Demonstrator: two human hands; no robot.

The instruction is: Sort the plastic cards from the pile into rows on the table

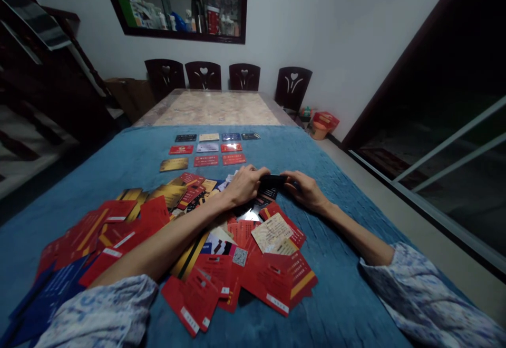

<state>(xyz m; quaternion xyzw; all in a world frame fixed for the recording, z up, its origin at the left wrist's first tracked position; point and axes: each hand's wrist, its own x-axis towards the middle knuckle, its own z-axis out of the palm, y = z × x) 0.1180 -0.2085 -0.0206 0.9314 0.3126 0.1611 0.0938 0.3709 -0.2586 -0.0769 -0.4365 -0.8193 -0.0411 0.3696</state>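
Left hand (245, 185) and right hand (307, 190) pinch a black card (273, 180) at its opposite ends, by the far right edge of a jumbled pile (263, 279), as three rows of cards (207, 148) lie beyond on the table's blue cloth (336, 269). The card (its face is too dark to read) is probably light, stiff and slick, best gripped by its short edges rather than its smooth faces.

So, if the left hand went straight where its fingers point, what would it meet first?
The left hand would first meet the black card it holds, then probably the right hand at the card's other end, though depth is unclear.
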